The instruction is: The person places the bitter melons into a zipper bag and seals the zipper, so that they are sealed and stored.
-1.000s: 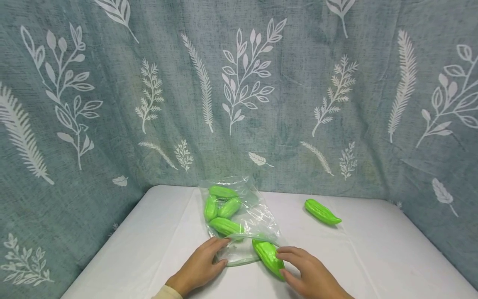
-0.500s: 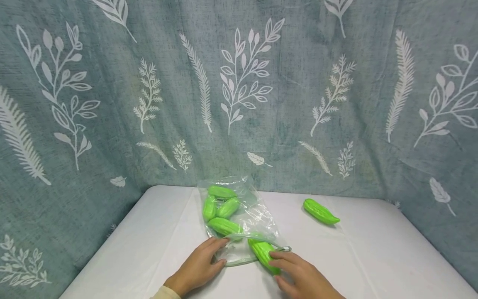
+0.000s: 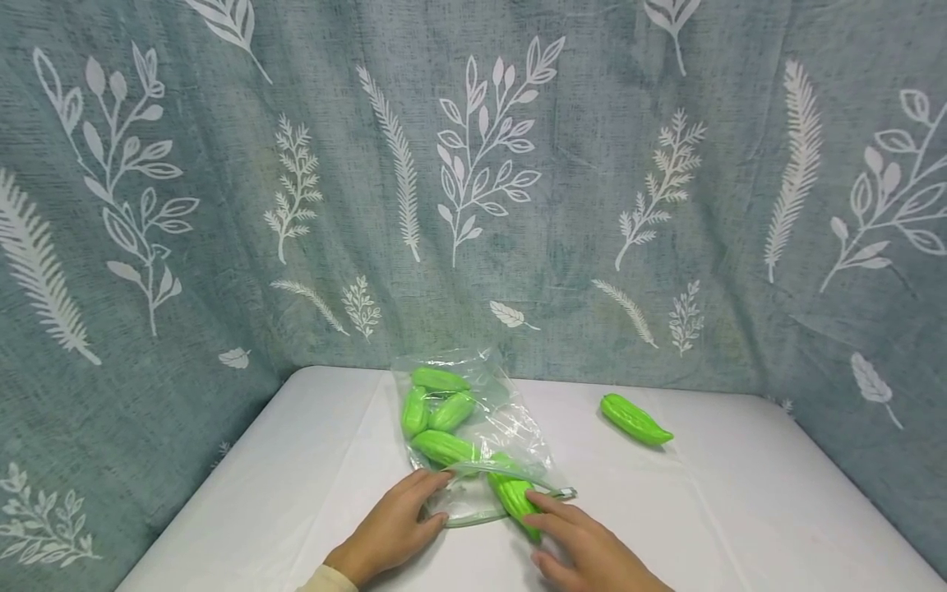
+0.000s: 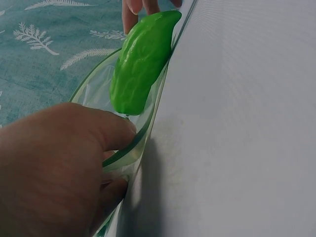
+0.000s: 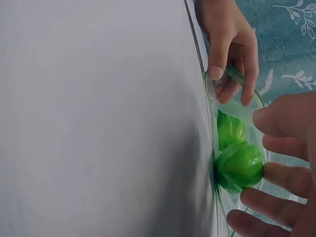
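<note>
A clear zip bag (image 3: 510, 423) lies on the table with several green ribbed gourds inside, one of them (image 3: 446, 448) close to its mouth. My left hand (image 3: 392, 526) grips the left side of the bag's mouth; in the left wrist view the thumb and fingers of that hand (image 4: 54, 168) are round the rim. Another gourd (image 3: 514, 497) lies partly in the mouth, its near end outside. Spread, gently bent fingers of my right hand (image 3: 592, 547) touch this gourd, also seen as the nearer gourd (image 5: 240, 167) in the right wrist view.
One more green gourd (image 3: 636, 419) lies on the white table (image 3: 710, 510), right of the bag. A zip slider (image 3: 565, 493) sits at the right corner of the bag's mouth. Behind the table hangs a leaf-patterned teal curtain (image 3: 562, 312).
My right hand has moved left and the gourd at the mouth has slid further into the bag, up near the one inside. My left hand has stayed on the rim.
</note>
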The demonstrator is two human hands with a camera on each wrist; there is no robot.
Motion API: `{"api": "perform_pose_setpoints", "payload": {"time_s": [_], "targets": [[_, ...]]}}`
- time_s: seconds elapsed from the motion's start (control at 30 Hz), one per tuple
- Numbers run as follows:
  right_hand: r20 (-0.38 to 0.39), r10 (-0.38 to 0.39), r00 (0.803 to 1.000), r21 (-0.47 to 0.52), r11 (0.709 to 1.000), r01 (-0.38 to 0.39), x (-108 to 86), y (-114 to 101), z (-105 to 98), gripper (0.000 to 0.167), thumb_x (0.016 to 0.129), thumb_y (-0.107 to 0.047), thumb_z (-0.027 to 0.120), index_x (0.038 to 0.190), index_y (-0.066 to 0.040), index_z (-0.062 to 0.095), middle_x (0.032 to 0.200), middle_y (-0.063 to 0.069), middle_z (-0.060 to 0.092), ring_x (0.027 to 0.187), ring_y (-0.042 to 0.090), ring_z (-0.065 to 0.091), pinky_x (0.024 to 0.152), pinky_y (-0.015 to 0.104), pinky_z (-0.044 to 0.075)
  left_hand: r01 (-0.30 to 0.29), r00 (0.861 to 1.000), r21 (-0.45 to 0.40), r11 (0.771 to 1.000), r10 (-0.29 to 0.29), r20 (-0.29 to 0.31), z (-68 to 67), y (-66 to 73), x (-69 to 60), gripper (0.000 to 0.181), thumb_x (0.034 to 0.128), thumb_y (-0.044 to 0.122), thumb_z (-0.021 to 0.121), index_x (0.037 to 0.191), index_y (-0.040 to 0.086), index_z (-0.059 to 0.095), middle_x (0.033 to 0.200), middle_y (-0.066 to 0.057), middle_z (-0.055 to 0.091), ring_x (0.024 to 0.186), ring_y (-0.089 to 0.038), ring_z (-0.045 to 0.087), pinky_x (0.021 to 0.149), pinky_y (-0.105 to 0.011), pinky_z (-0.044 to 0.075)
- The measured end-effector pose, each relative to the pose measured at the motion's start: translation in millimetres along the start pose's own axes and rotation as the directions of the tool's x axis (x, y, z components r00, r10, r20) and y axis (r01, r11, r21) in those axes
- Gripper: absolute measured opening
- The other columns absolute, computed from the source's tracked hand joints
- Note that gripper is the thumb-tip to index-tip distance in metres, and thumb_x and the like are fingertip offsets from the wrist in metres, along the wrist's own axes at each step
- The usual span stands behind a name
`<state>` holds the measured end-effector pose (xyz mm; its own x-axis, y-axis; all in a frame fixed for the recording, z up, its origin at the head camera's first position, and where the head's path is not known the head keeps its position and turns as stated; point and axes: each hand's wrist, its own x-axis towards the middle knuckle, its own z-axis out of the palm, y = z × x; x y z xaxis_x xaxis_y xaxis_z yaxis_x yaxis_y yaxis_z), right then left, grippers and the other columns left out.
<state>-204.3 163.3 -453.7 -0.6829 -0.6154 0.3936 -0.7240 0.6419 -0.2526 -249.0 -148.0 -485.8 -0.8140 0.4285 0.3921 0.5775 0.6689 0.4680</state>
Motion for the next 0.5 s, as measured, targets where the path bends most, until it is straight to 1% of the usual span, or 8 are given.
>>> {"api": "perform_pose_setpoints", "payload": {"time_s": [0.13, 0.27, 0.43, 0.5], "targets": [[0.061, 0.058, 0.996, 0.040, 0.997, -0.061, 2.9, -2.1, -0.6, 0.038, 0.096, -0.034, 0.068, 0.130, -0.016, 0.066, 0.151, 0.008, 0.048, 0.127, 0.029, 0.055, 0.098, 0.050, 0.052, -0.016, 1.000, 0.000, 1.000, 0.016, -0.012, -0.3, 0.7, 0.7, 0.053, 0.0903, 0.019, 0.074, 0.140, 0.015, 0.057, 0.126, 0.003, 0.061, 0.116, -0.012, 0.059, 0.098, -0.035, 0.052], [0.094, 0.092, 0.991, 0.074, 0.992, -0.099, 5.1, -3.3, -0.8, 0.040, 0.096, -0.034, 0.068, 0.132, -0.016, 0.064, 0.153, 0.009, 0.045, 0.130, 0.031, 0.053, 0.100, 0.052, 0.050, -0.031, 0.999, -0.003, 1.000, 0.031, -0.018, -0.6, 1.1, 1.4, 0.053, 0.0902, 0.017, 0.074, 0.140, 0.015, 0.057, 0.125, 0.003, 0.062, 0.115, -0.012, 0.059, 0.097, -0.035, 0.053], [0.108, 0.094, 0.990, 0.089, 0.991, -0.103, 5.4, -5.0, -1.3, 0.042, 0.097, -0.035, 0.067, 0.134, -0.014, 0.063, 0.154, 0.010, 0.043, 0.130, 0.032, 0.052, 0.100, 0.052, 0.050, -0.040, 0.999, 0.001, 0.999, 0.040, -0.028, 0.6, -0.3, 1.0, 0.053, 0.0899, 0.017, 0.074, 0.140, 0.013, 0.057, 0.126, 0.002, 0.062, 0.116, -0.014, 0.059, 0.099, -0.037, 0.052], [0.097, 0.083, 0.992, 0.079, 0.993, -0.091, 4.4, -6.2, -2.3, 0.042, 0.097, -0.034, 0.066, 0.134, -0.014, 0.063, 0.152, 0.009, 0.047, 0.128, 0.031, 0.054, 0.098, 0.051, 0.051, -0.045, 0.999, 0.002, 0.999, 0.045, -0.031, 1.4, -1.1, 0.4, 0.053, 0.0898, 0.018, 0.074, 0.140, 0.012, 0.057, 0.126, 0.002, 0.062, 0.117, -0.014, 0.059, 0.099, -0.037, 0.052]]}}
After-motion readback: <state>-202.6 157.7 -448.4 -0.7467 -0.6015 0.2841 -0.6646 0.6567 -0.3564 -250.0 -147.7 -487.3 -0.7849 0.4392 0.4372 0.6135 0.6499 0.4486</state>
